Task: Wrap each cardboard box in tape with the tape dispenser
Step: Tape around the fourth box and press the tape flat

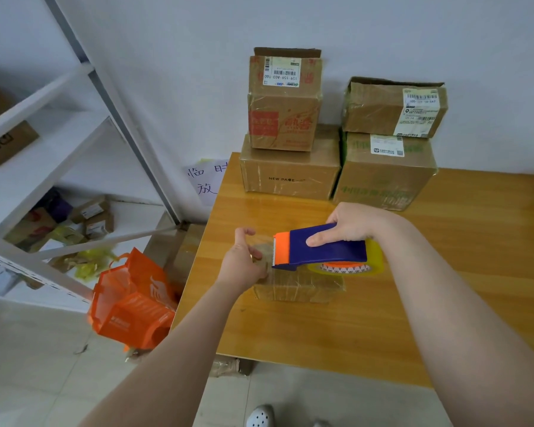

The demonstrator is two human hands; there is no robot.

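- The small box (pixel 299 288) is largely hidden beneath the tape dispenser (pixel 321 248) and both hands. It lies on the table (pixel 444 272), well apart from the stacked boxes (pixel 290 177) at the wall.
- The contents of the orange bag (pixel 130 306) on the floor cannot be made out.
- The dispenser's blue body is clasped from above by the right hand (pixel 349 223).
- The box's left end is gripped by the curled fingers of the left hand (pixel 244 263), thumb raised.
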